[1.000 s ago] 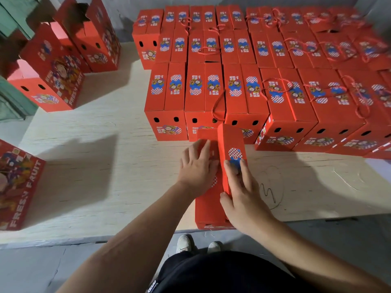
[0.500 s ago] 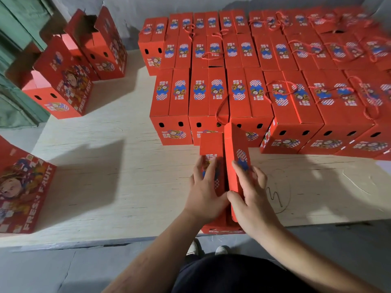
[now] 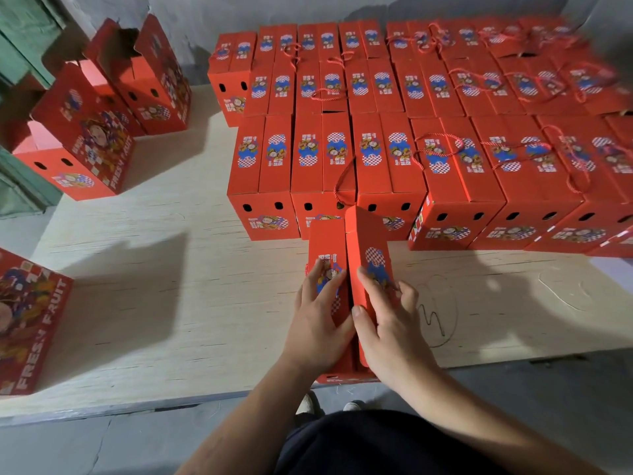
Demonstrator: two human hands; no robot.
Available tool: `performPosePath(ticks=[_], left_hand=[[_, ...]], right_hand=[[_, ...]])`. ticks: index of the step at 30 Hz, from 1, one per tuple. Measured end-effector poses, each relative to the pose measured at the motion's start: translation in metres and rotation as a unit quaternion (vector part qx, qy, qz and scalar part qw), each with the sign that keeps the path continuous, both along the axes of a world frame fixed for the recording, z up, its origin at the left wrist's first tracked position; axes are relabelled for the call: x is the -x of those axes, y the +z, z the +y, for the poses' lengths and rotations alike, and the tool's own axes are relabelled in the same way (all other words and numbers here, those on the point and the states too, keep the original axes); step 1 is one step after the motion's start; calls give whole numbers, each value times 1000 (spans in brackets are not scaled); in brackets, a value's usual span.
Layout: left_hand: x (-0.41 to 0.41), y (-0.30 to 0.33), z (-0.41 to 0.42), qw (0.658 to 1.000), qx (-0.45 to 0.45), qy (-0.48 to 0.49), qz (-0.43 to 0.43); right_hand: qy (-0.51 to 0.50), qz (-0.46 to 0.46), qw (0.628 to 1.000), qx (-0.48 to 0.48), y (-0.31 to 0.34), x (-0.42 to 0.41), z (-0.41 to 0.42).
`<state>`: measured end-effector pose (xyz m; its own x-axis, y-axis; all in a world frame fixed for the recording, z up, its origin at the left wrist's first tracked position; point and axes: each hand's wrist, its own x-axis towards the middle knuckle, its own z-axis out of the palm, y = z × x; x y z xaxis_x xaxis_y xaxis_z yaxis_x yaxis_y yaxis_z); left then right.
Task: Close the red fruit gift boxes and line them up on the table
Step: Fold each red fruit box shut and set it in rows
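A red fruit gift box (image 3: 328, 238) stands at the near edge of the table (image 3: 171, 286), in front of me. My left hand (image 3: 317, 320) lies flat on its left top flap. My right hand (image 3: 387, 323) grips the right top flap (image 3: 368, 234), which still stands tilted up along the middle seam. Behind it, several closed red boxes (image 3: 394, 159) stand in tight rows across the back and right of the table, some with red rope handles lying on top.
Open red boxes (image 3: 85, 138) with raised flaps stand at the far left, near a green door. Another red box (image 3: 27, 320) printed FRESH FRUIT sits at the left table edge. Pen scribbles (image 3: 435, 313) mark the table right of my hands. The grey floor lies below.
My left hand has pressed the left flap down flat. My right hand has slid along the right flap, folding it lower toward the seam. The view has tilted slightly downward.
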<state>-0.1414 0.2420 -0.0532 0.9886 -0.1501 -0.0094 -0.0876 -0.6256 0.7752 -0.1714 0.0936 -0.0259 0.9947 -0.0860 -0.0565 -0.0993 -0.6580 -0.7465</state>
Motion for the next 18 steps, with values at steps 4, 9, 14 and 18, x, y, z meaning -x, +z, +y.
performPosePath(ticks=[4, 9, 14, 18], left_hand=[[-4, 4, 4, 999, 22, -21, 24], [-1, 4, 4, 999, -10, -32, -9], [-2, 6, 3, 988, -129, -61, -67], [-1, 10, 10, 986, -127, -93, -54]], right_hand=[[-19, 25, 999, 8, 0, -11, 8], [-20, 57, 998, 13, 2, -10, 10], [-4, 45, 998, 37, 6, -14, 7], [-25, -52, 997, 50, 2, -42, 10]])
